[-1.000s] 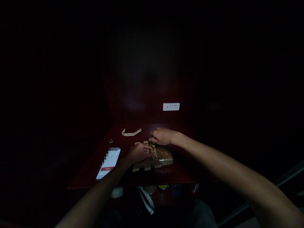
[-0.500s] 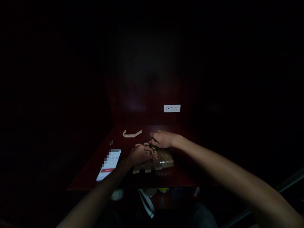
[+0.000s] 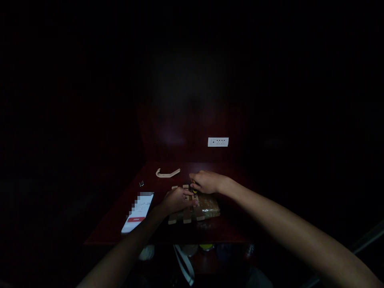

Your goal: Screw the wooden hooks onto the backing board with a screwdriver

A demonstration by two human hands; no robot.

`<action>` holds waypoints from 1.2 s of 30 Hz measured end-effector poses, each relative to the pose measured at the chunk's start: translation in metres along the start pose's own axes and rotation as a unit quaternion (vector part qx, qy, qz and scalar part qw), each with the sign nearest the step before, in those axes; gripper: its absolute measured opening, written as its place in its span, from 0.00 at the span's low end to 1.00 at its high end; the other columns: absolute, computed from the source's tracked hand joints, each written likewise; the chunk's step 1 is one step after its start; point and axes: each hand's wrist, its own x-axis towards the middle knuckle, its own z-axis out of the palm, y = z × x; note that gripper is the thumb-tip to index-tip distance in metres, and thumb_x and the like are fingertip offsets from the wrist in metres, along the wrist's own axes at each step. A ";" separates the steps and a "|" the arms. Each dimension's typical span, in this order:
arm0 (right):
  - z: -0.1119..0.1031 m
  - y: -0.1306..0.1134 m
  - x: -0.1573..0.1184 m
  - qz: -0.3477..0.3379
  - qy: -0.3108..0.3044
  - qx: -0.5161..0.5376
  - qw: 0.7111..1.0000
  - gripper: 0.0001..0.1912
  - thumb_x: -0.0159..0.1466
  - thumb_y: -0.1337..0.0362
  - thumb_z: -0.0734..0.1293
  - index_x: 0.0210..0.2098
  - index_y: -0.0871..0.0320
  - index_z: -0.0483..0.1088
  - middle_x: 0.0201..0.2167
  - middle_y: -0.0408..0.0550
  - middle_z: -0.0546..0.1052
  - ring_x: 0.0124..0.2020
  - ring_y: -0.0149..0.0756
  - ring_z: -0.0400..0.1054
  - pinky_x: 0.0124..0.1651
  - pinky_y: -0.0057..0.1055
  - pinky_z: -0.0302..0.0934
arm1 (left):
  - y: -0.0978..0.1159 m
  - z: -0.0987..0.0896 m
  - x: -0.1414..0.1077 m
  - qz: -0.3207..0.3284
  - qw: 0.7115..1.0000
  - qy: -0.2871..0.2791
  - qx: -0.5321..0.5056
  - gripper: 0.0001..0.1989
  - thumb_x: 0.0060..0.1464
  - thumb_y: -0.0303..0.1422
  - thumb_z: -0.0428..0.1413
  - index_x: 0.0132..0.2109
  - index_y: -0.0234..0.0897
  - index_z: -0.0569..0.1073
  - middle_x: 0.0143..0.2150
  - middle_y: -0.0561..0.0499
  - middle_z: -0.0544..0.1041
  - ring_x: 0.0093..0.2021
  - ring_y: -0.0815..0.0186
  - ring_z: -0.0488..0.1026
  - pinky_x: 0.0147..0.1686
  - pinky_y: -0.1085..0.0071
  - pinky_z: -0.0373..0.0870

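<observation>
A piece made of wooden slats (image 3: 187, 216) lies on the table, partly over a brown taped package (image 3: 210, 207). My left hand (image 3: 177, 199) rests across the slats and holds them down, its thumb and forefinger parted around a dark screw spot on the right slat. In my right hand (image 3: 207, 182) is a yellow and black screwdriver (image 3: 195, 188), gripped by the handle and pointing down at that slat between the left fingertips. Its tip is too small and dark to make out.
A curved wooden hook-shaped piece (image 3: 168, 175) lies at the back of the dark red table (image 3: 105, 232). Several small metal pieces (image 3: 141, 184) and a lit phone (image 3: 139, 210) are on the left. A white socket panel (image 3: 218, 142) is on the back wall. Below the edge hangs a pale strap (image 3: 184, 264).
The whole scene sits slightly lower in the picture as the camera tilts. Both hands stay at the slats, and my right hand has shifted its grip slightly on the screwdriver.
</observation>
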 end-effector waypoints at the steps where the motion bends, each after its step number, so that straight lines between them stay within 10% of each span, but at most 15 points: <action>1: 0.000 -0.001 0.001 0.012 -0.004 -0.008 1.000 0.16 0.66 0.58 0.56 0.45 0.61 0.65 0.34 0.56 0.76 0.33 0.40 0.71 0.29 0.29 0.56 | 0.000 0.001 0.001 -0.005 1.000 0.003 0.000 0.28 0.41 0.59 0.54 0.45 0.49 0.77 0.31 0.53 0.76 0.29 0.66 0.70 0.23 0.75 0.57; 16: -0.006 -0.002 0.005 0.024 -0.044 0.019 0.999 0.17 0.63 0.59 0.60 0.47 0.63 0.65 0.35 0.56 0.75 0.30 0.38 0.68 0.25 0.28 0.54 | -0.003 0.005 0.002 -0.007 1.000 0.006 0.003 0.31 0.41 0.59 0.54 0.46 0.46 0.77 0.27 0.54 0.74 0.25 0.69 0.68 0.22 0.74 0.54; 36: 0.018 0.016 0.008 0.029 0.059 0.095 0.993 0.16 0.61 0.53 0.63 0.36 0.62 0.69 0.28 0.50 0.74 0.26 0.33 0.65 0.24 0.27 0.50 | -0.004 0.000 0.002 0.061 0.998 -0.027 -0.007 0.28 0.47 0.56 0.52 0.45 0.39 0.77 0.22 0.54 0.68 0.22 0.71 0.60 0.21 0.75 0.49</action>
